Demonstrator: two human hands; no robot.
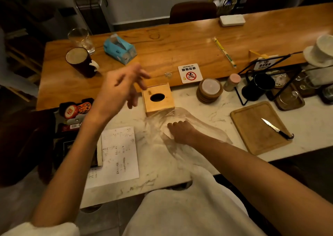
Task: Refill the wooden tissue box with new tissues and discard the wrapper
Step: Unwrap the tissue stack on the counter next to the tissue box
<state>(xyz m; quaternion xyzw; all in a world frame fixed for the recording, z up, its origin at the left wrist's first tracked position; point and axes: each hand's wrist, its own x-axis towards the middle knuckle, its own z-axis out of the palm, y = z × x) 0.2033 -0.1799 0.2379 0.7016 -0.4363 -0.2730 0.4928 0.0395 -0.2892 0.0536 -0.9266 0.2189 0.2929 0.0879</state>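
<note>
Left hand [124,86] is up in the air over the counter, fingers spread loose and a bit blurred, not holding or touching anything, just left of the wooden tissue box [158,99]. Right hand [182,131] is down flat on the clear plastic wrapper [203,124], fingers bent and pressing on it; whether it's actually pinching the plastic, I can't tell, since the fingertips sink into the crinkle. The box sits on the white marble counter [207,115], right at the edge of the wooden table [162,45], with its oval hole facing straight up; it looks roughly square, so no real long axis. The wrapper is spread on the counter touching the box's near side, stretched out from there toward the cutting board [252,127] with the knife [273,127] on it. A blue tissue pack [119,51] lies further back on the table, well apart from both hands, its long side running from back left to front right.
</note>
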